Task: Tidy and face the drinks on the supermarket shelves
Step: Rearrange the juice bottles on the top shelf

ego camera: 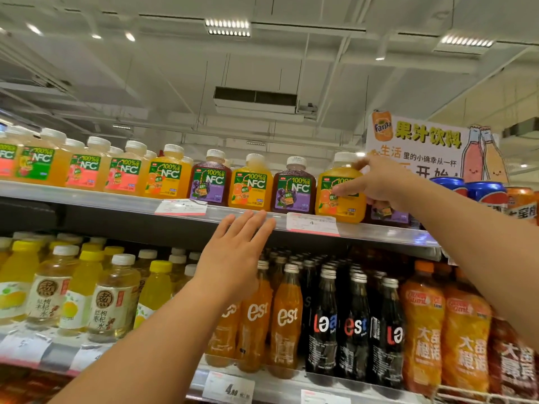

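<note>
A row of square NFC juice bottles stands along the top shelf [116,201], labels facing out. My right hand [379,185] reaches up to the orange NFC bottle [326,208] near the row's right end, with thumb and fingers spread around its upper right side; how firmly it grips is unclear. To its left stand a purple grape NFC bottle [293,189] and another orange one [249,185]. My left hand [233,258] is raised with straight fingers, fingertips just below the top shelf's front edge, holding nothing.
The lower shelf holds yellow and pale tea bottles [113,298] at left, orange and black est soda bottles [285,319] in the middle and orange juice bottles [423,322] at right. A Fanta sign [420,144] and cans [485,192] stand at the top right. Price tags [312,223] hang on the shelf edge.
</note>
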A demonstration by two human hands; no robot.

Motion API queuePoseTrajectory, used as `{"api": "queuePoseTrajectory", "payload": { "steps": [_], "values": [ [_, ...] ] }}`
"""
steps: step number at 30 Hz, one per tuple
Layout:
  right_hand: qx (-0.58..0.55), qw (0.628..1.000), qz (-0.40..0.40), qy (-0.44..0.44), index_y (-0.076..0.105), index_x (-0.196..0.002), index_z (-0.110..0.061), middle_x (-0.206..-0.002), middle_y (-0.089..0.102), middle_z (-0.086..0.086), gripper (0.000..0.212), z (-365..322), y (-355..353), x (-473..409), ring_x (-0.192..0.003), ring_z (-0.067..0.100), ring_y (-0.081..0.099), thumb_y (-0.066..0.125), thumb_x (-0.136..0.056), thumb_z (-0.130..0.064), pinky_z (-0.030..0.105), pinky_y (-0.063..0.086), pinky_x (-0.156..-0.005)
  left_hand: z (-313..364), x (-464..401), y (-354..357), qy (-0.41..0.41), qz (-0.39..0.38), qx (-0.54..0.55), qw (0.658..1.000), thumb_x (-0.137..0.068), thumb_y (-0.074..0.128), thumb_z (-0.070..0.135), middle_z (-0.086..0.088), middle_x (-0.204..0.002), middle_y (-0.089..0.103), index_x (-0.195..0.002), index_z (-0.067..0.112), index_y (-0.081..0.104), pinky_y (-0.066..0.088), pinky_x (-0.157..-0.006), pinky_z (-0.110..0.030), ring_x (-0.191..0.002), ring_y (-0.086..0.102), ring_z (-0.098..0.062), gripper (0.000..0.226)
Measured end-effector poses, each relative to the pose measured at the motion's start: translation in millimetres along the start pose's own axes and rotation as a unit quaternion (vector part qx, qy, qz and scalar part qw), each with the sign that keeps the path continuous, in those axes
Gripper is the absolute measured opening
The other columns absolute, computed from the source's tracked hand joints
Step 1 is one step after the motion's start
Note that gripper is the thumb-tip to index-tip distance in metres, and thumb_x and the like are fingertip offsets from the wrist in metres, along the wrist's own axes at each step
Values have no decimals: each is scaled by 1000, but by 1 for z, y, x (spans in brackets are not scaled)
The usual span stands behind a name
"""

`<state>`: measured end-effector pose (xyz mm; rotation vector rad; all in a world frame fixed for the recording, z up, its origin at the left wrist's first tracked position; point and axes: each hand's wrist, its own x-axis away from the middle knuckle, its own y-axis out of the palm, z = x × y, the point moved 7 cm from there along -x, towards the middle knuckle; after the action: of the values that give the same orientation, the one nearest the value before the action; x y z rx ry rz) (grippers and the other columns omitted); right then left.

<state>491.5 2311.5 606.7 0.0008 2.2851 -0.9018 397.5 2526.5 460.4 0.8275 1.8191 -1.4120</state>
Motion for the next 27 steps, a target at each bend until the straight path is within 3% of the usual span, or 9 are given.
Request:
{"api": "queuePoseTrajectory", "payload": {
  "steps": [4, 10, 13, 15, 17, 19, 23, 25, 27],
  "values": [
    [-10, 999, 25, -39, 45, -116, -27, -93, 58, 0, 69, -5, -3, 10, -69, 17, 62, 88, -63, -43, 24, 47, -42, 2, 0, -7, -3, -52, 1, 999, -84, 57, 15, 7, -162, -13, -151, 35, -12, -18, -114, -36, -147, -19, -15, 99],
    [-75, 989, 48, -114, 55, -118, -28, -101, 59, -9, 74, -6, -12, 42, -92, 18, 61, 87, -55, -49, 44, 59, -77, 1, -5, -23, -2, -141, 88, 986, -81, 59, 11, 11, -163, -4, -153, 36, 3, -12, -110, -31, -148, -9, -12, 94],
    [-145, 982, 20, -121, 55, -107, -34, -98, 62, -12, 80, -12, -10, 66, -83, 13, 66, 83, -36, -58, 38, 60, -67, 0, -6, -33, -14, -188, 178, 966, -83, 60, 17, 11, -163, 5, -153, 36, 14, -4, -116, -36, -149, -2, -14, 85],
    [-193, 975, -8, -112, 58, -97, -36, -94, 67, -11, 71, -16, 0, 81, -73, 12, 71, 86, -34, -54, 27, 57, -53, -4, -4, -37, -45, -211, 275, 937, -84, 61, 25, 9, -160, 17, -150, 39, 23, 19, -117, -45, -146, 16, -21, 77],
    [-225, 969, -34, -95, 59, -92, -37, -92, 70, -7, 65, -21, 17, 97, -68, 8, 72, 90, -36, -49, 22, 52, -47, -12, -1, -42, -77, -217, 393, 890, -82, 61, 30, 10, -154, 30, -145, 45, 30, 48, -96, -37, -128, 41, -16, 72],
    [-235, 968, -47, -78, 60, -94, -35, -94, 72, -4, 68, -28, 35, 113, -67, 13, 72, 91, -36, -48, 21, 48, -44, -16, 5, -48, -75, -220, 486, 842, -77, 61, 34, 15, -148, 39, -142, 45, 36, 46, -81, -27, -119, 47, -10, 70],
    [-261, 962, -72, -43, 64, -107, -27, -90, 75, -3, 71, -49, 75, 137, -72, 19, 74, 94, -43, -39, 34, 56, -46, -20, 23, -54, -10, -262, 608, 749, -81, 69, 31, 18, -122, 64, -132, 41, 48, 53, -85, -25, -111, 62, -5, 56],
    [-263, 961, -83, -32, 64, -110, -24, -87, 75, -3, 70, -62, 92, 146, -65, 20, 72, 94, -48, -36, 38, 57, -47, -31, 33, -53, -8, -259, 626, 735, -79, 78, 32, 12, -118, 68, -130, 38, 48, 56, -89, -31, -107, 66, -8, 59],
    [-272, 958, -89, -24, 64, -113, -20, -81, 74, -1, 72, -74, 107, 154, -50, 12, 66, 93, -49, -34, 23, 45, -36, -48, 41, -51, -25, -244, 631, 736, -73, 83, 35, 8, -117, 68, -127, 38, 49, 56, -90, -37, -105, 67, -11, 63]
  ]
}}
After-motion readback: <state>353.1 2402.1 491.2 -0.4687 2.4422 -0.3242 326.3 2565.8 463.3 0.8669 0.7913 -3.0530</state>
